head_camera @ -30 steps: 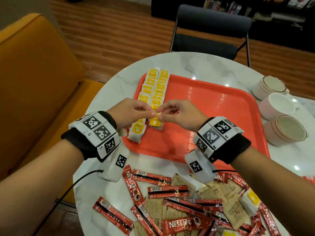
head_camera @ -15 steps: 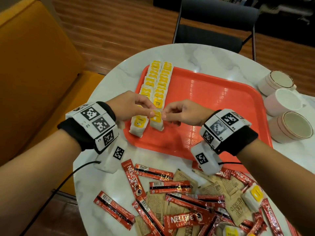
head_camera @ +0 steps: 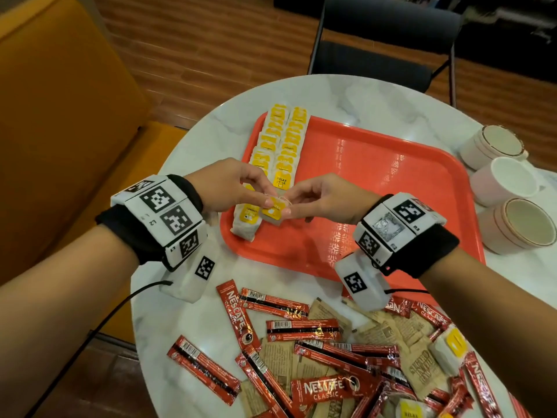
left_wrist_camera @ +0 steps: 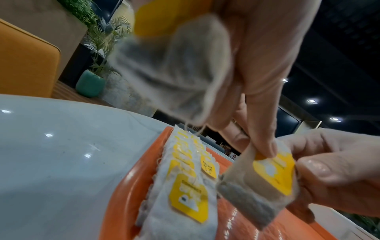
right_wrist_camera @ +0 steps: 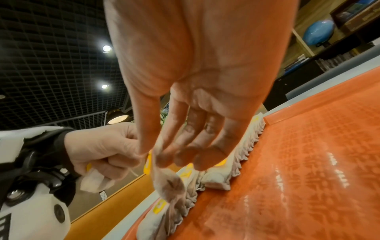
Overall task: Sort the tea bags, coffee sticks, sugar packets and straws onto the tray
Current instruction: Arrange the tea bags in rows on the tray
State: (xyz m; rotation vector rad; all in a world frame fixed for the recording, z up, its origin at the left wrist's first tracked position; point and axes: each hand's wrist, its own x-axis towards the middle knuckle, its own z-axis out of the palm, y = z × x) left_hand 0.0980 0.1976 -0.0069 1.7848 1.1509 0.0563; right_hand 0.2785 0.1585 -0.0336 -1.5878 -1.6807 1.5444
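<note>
**Tea bag pinched over the tray**

A round marble counter (head_camera: pixel 376 95) carries an orange tray (head_camera: pixel 391 182) and three cups (head_camera: pixel 512 224) beside it. Two rows of yellow-tagged tea bags (head_camera: pixel 280 140) line the tray's edge. Left hand (head_camera: pixel 229 185) and right hand (head_camera: pixel 325 197) both pinch one tea bag (head_camera: pixel 272 211) just above the tray; the left also holds a second bag (left_wrist_camera: pixel 170 65).

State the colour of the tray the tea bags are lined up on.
The tray is orange-red, seen best in the head view.
</note>
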